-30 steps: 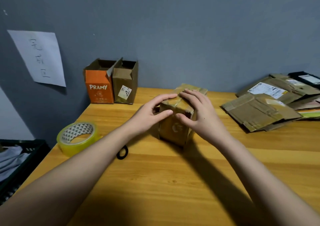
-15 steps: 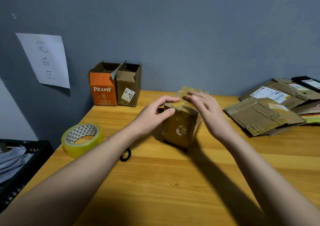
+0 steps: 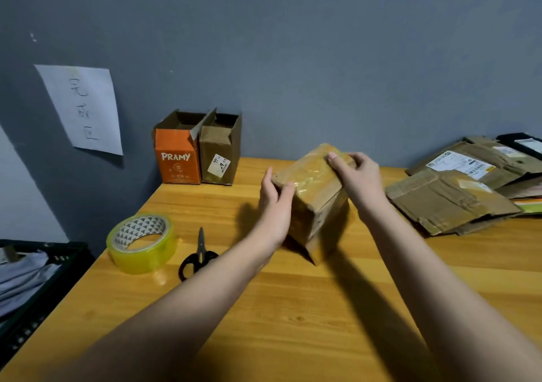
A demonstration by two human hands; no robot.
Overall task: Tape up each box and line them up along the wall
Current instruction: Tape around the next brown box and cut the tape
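A small brown cardboard box (image 3: pixel 315 188) with shiny tape over its top is tilted above the wooden table (image 3: pixel 293 308), held between both hands. My left hand (image 3: pixel 274 205) grips its left side, thumb on the top edge. My right hand (image 3: pixel 359 177) grips the far right top corner, fingers curled over it. A roll of clear yellowish tape (image 3: pixel 142 242) lies at the left of the table, with black-handled scissors (image 3: pixel 198 255) beside it. Two open boxes stand against the grey wall: an orange one (image 3: pixel 177 158) and a brown one (image 3: pixel 220 152).
A pile of flattened cardboard boxes (image 3: pixel 457 188) lies at the right back of the table. A white paper sheet with handwriting (image 3: pixel 82 108) hangs on the wall at left. A black crate (image 3: pixel 35 282) with cloth in it sits left of the table.
The box has been lifted and tipped, its taped top now facing me. My left arm has shifted right, uncovering the scissors. My right hand moved to the far top corner.
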